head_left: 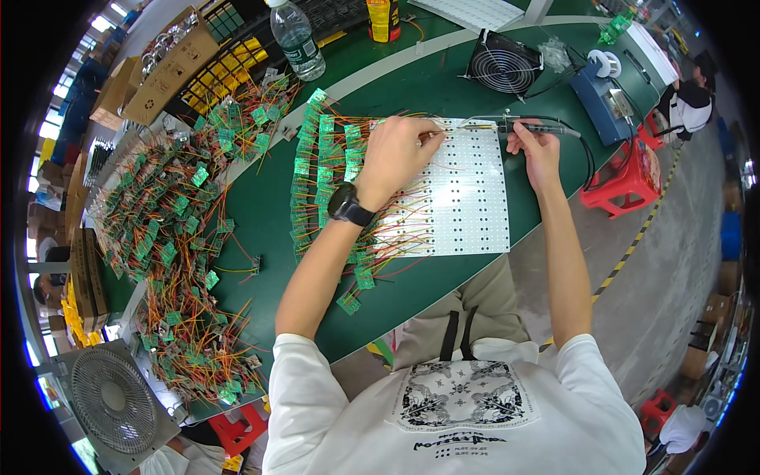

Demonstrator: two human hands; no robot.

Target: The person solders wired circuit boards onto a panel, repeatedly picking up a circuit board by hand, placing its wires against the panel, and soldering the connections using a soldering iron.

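Note:
A white board (475,198) with rows of small dark dots lies on the green table. My left hand (400,154), a black watch on its wrist, is over the board's far left corner, thumb and forefinger pinched on a thin wire. My right hand (534,150), beyond the board's right edge, grips a soldering iron (546,127) whose tip points left toward the pinched fingers. Small green circuit boards (324,150) with red and yellow wires stand in rows along the left side, their wires (408,226) reaching onto the white board.
A large heap of wired circuit boards (170,214) covers the table's left side. Toward the back stand a water bottle (299,43), a yellow-and-black can (383,20), a black fan (505,65) and a blue soldering station (602,103). A red stool (629,182) is at the right.

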